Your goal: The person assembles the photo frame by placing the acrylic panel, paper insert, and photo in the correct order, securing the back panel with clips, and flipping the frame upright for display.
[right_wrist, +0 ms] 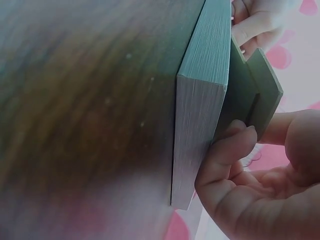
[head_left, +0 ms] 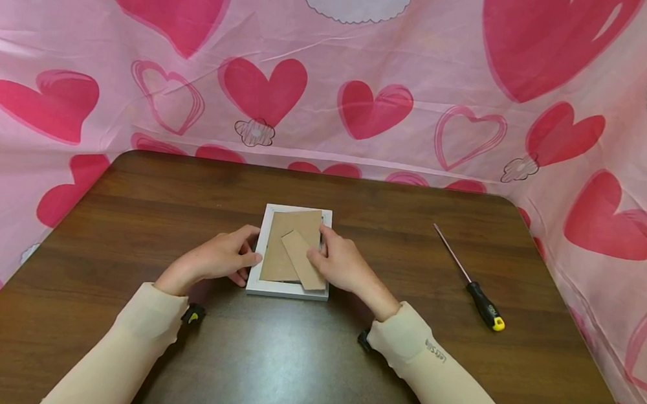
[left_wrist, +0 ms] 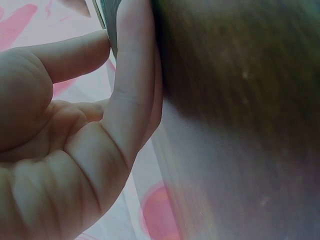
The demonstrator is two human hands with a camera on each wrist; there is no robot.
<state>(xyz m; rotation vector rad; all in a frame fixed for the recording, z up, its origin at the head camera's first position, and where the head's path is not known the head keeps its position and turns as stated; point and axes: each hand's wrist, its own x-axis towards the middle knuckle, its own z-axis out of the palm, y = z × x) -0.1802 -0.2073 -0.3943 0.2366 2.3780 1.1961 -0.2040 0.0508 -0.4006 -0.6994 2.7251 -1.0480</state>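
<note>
A white picture frame (head_left: pixel 255 273) lies back side up on the table, its brown backing board (head_left: pixel 274 259) set askew in the opening. On the board is a narrow stand leg (head_left: pixel 298 255), slanting toward the lower right corner. My left hand (head_left: pixel 225 254) grips the frame's left edge, thumb on top and fingers along the side. At the right edge, my right hand (head_left: pixel 347 263) pinches the backing board between thumb and fingers. The right wrist view shows the board (right_wrist: pixel 242 85) raised at an angle from the frame's side (right_wrist: pixel 200 55), with curled fingers (right_wrist: pixel 232 155) against it.
A screwdriver (head_left: pixel 483 305) with a black and yellow handle lies on the right of the brown wooden table (head_left: pixel 184 188). Pink heart-patterned cloth (head_left: pixel 316 39) hangs behind the table and along both sides.
</note>
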